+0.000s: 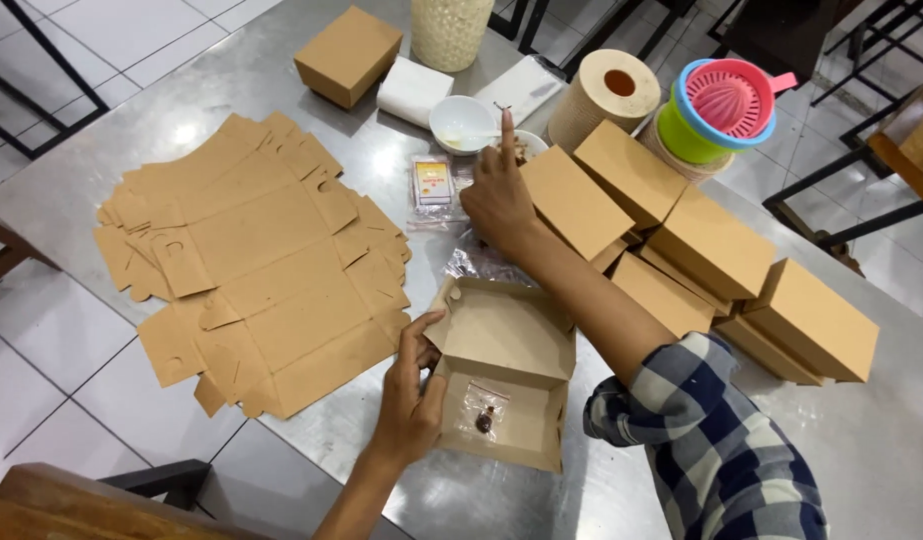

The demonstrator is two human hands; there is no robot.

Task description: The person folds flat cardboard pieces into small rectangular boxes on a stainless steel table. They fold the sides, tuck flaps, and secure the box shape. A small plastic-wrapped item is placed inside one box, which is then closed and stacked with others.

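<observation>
Steel tabletop (281, 90) over white floor tiles, crowded with brown cardboard packaging.

Your left hand (409, 400) grips the left wall of the open brown cardboard box (506, 385) at the near edge, thumb inside and fingers curled around it; a small clear sachet with a dark lump (483, 412) lies on the box floor. Your right hand (497, 195) reaches across to the small white bowl (462, 122), index finger stretched straight, other fingers folded, holding nothing. Flat unfolded box blanks (251, 260) lie left, closed brown boxes (721, 270) stack right.
</observation>
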